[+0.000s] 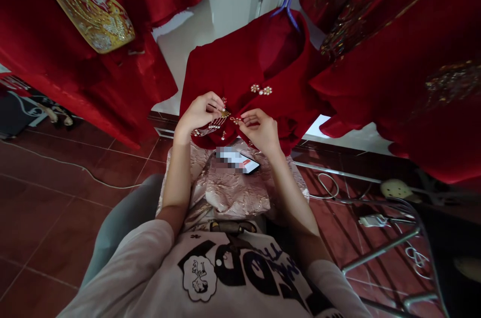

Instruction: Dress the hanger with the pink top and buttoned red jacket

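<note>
A dark red velvet garment [221,65] hangs before me from a blue-purple hanger [289,0], its lower part over my lap. At its left side my left hand [199,113] is closed in a pinch on a gold ornament with beaded strands [210,128]. My right hand [262,131] faces it, thumb and forefinger pinched at a small beaded piece [235,120]; the exact grip is too small to make out. Higher on the velvet sits a flower-shaped pearl clasp [261,90]. One small beaded drop [223,135] lies on the cloth below my hands.
A phone [250,165] with a lit, partly blurred screen rests on shiny pink cloth [236,195] over my lap. Red embroidered garments [150,72] hang left and right [379,67]. To the right stand a metal rack [379,253] and cables [328,185] on the tiled floor.
</note>
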Demonstrator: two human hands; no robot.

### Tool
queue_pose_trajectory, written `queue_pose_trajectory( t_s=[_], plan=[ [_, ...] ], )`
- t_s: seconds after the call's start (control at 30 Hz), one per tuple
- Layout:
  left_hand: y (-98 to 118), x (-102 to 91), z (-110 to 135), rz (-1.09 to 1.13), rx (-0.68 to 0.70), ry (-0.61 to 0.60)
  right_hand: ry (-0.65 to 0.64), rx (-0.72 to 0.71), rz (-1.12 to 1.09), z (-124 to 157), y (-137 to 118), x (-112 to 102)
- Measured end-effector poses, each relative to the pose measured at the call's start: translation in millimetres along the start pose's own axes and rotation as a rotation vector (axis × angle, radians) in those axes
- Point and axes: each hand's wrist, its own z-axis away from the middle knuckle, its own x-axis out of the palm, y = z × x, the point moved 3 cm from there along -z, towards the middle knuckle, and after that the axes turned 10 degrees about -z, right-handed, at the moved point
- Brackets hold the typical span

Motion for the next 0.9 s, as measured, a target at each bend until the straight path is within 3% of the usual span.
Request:
queue_pose_trajectory(
  t_s=[0.37,0.6,0.9],
  plan=[
    [3.3,8.0,-1.9,0.076,-0.034,0.001,0.062,-0.070,0.020,-19.7,-2.2,20.4],
    [15.2,8.0,1.9,-0.086,-0.029,0.154,0.107,-0.089,0.052,-20.4,0.7,28.4],
    [14.4,4.0,4.9,-0.124,-0.010,0.197,0.158,-0.085,0.080,-24.0,6.3,29.7]
  ],
)
